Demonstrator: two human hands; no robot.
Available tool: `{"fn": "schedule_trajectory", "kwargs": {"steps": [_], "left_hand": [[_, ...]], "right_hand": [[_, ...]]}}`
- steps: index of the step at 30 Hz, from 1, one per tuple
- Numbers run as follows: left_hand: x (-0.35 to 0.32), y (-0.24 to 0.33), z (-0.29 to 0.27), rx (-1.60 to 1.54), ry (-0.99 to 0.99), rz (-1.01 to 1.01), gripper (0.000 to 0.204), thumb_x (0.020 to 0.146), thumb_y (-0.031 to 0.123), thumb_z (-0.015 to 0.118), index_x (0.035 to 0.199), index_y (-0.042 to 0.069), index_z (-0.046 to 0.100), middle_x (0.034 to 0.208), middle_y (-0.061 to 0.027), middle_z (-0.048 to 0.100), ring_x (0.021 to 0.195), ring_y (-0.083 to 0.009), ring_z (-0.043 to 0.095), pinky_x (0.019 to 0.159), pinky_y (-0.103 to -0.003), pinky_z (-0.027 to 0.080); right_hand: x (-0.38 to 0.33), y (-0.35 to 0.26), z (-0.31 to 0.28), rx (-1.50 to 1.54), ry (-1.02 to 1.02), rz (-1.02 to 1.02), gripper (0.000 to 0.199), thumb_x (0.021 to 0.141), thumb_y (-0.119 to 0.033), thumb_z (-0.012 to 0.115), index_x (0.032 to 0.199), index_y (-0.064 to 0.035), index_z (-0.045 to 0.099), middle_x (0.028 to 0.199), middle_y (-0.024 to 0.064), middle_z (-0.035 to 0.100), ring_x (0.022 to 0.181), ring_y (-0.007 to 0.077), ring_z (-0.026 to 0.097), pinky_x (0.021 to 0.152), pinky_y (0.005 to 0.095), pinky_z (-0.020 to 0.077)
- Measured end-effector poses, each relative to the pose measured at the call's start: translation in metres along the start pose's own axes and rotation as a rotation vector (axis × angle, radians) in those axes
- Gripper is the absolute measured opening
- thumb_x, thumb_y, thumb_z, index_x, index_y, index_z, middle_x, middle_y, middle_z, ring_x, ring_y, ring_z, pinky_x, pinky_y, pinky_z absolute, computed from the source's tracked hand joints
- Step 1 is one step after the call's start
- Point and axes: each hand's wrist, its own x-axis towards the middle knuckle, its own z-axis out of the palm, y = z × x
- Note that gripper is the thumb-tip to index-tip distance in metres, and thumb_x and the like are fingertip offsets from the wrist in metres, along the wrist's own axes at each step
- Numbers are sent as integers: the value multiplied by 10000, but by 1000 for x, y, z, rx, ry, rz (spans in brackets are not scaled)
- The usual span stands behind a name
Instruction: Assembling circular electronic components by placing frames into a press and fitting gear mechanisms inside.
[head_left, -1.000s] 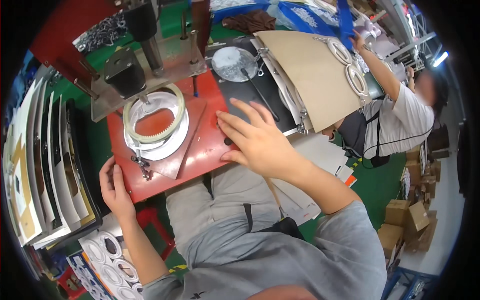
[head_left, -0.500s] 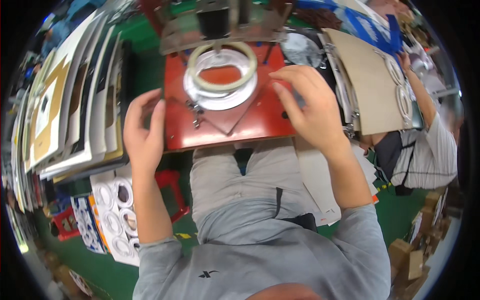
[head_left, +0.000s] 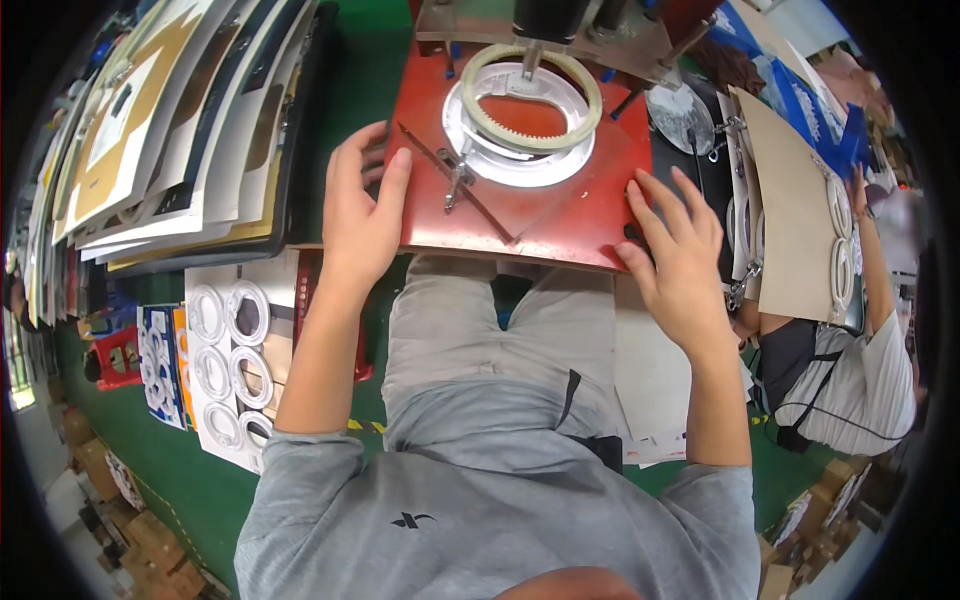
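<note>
In front of me is a press with a red metal bed (head_left: 425, 205). A white ring-shaped plastic part (head_left: 545, 175) lies on the bed. Over it sits a cream toothed ring (head_left: 587, 125), under the dark press head (head_left: 550, 15). A small metal toggle clamp (head_left: 457, 180) stands on the bed, left of the white part. My left hand (head_left: 362, 210) is at the bed's left edge, thumb and fingers apart, holding nothing. At the right front corner, my right hand (head_left: 685, 265) has its fingers spread and is empty, fingertips at the bed's edge.
A tall stack of boards and sheets (head_left: 220, 150) stands at the left. Below it a sheet carries several white rings (head_left: 212, 372). To the right are a tan board (head_left: 795, 210) and a round clear disc (head_left: 680, 115). A co-worker's arm (head_left: 882, 270) shows at the far right.
The view has shifted, so the press sits further right and higher. My right hand has drawn back from beside the rings to the bed's right front corner, its fingers spreading.
</note>
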Motion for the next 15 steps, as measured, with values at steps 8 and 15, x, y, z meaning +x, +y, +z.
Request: {"fn": "schedule_trajectory", "kwargs": {"steps": [8, 15], "left_hand": [[-2, 4, 3, -28, 40, -72, 438, 1029, 218, 678, 1369, -29, 554, 1287, -183, 621, 1159, -266, 645, 1010, -375, 523], [24, 73, 6, 155, -88, 537, 165, 859, 60, 771, 1017, 37, 730, 1037, -113, 658, 956, -305, 634, 839, -382, 501]], "right_hand": [[12, 13, -9, 51, -47, -74, 486, 928, -279, 740, 1318, -5, 648, 1471, 150, 550, 1430, 383, 442, 1165, 516, 347], [60, 3, -8, 284, 357, -186, 282, 902, -81, 736, 1174, -18, 692, 1240, 150, 671, 1160, 372, 625, 1009, 452, 498]]}}
